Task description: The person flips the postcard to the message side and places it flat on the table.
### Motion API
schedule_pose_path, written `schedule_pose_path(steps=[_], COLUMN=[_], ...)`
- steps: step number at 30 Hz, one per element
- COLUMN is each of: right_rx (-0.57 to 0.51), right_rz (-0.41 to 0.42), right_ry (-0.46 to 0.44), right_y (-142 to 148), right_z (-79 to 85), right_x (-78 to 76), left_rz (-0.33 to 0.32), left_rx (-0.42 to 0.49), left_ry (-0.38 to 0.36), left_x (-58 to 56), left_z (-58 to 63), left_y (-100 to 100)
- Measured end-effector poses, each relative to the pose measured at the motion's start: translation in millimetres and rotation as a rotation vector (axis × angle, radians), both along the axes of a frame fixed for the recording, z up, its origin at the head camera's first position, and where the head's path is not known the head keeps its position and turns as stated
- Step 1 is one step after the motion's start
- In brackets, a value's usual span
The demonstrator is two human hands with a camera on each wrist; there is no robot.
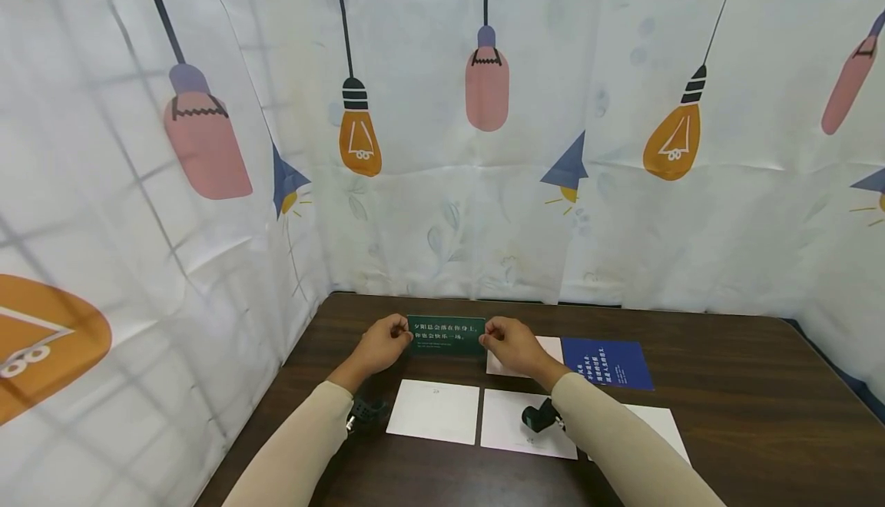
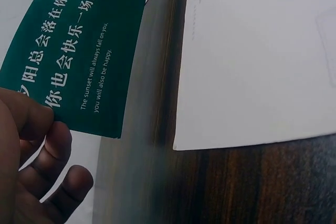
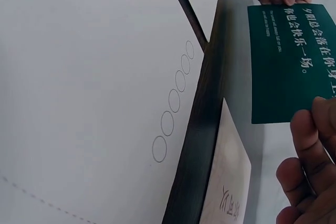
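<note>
A green postcard (image 1: 446,336) with white lettering is held up above the far side of the table, its printed face toward me. My left hand (image 1: 384,340) pinches its left edge between thumb and forefinger; in the left wrist view the other fingers (image 2: 79,182) curl loosely below. The right edge is pinched by my right hand (image 1: 515,344). Both hands also appear in the right wrist view, at opposite ends of the postcard (image 3: 286,66). Below the hands lies a white card (image 1: 434,412), and another white card (image 1: 494,422) is under my right wrist.
A blue postcard (image 1: 608,362) lies right of my right hand, beside a pale card (image 1: 496,363) partly covered by that hand. Another white card (image 1: 664,422) sits partly under my right sleeve. The dark wooden table (image 1: 747,384) meets a patterned white curtain (image 1: 442,207) behind.
</note>
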State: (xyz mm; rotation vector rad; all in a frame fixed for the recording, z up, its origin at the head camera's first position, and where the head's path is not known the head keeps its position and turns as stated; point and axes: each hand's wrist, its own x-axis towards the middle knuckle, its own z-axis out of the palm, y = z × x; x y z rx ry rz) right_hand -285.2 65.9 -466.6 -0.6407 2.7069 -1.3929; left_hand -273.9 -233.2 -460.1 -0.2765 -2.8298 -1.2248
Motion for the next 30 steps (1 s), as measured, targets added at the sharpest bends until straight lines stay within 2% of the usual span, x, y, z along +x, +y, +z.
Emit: schedule_pose_path(steps=[17,24,30], right_rx=[0.002,0.006,0.017], right_rz=[-0.002,-0.014,-0.024], right_ry=[-0.04,-0.082,-0.101], right_y=[1.2,0.4,-0.2], right_z=[0.0,0.7,1.0], right_x=[2.4,2.1,1.0], left_rz=[0.012,0.03,0.012], left_rx=[-0.007,0.067,0.084], left_ry=[0.044,-0.01,0.004], left_x=[0.4,-0.3,-1.1], left_z=[-1.8,-4.1,-4.0], left_y=[-5.0,-6.2,-8.5])
